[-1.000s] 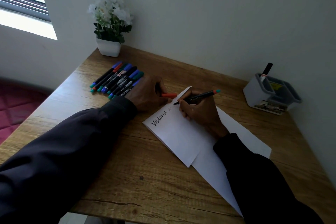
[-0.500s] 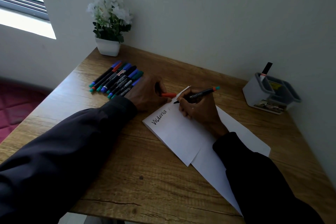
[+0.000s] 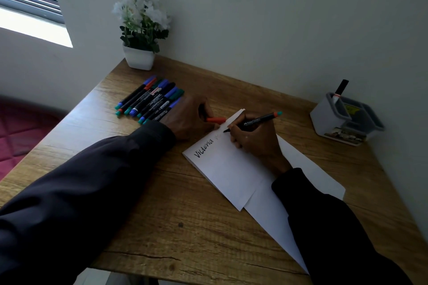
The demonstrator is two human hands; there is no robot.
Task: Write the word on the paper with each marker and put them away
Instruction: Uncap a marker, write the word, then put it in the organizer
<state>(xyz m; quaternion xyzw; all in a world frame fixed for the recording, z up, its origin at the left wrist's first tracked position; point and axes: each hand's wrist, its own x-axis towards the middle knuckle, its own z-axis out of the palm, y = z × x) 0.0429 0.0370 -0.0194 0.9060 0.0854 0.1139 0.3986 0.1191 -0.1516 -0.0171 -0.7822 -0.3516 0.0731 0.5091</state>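
Note:
White folded paper [image 3: 231,176] lies mid-desk with "Victoria" written in black near its top left and faint orange letters starting beside it. My right hand [image 3: 254,139] grips a black marker [image 3: 253,121] with an orange and teal end, its tip on the paper. My left hand [image 3: 187,115] rests at the paper's top corner and holds an orange cap [image 3: 216,120]. A row of several markers [image 3: 150,99] lies on the desk to the left of that hand.
A grey pen holder [image 3: 333,118] with one marker standing in it sits at the right by the wall. A white pot of flowers [image 3: 140,58] stands at the back left corner. The desk's front edge is near me.
The marker tip has shifted slightly along the line as faint orange letters appear after "Victoria". My left hand has stayed in place with the cap.

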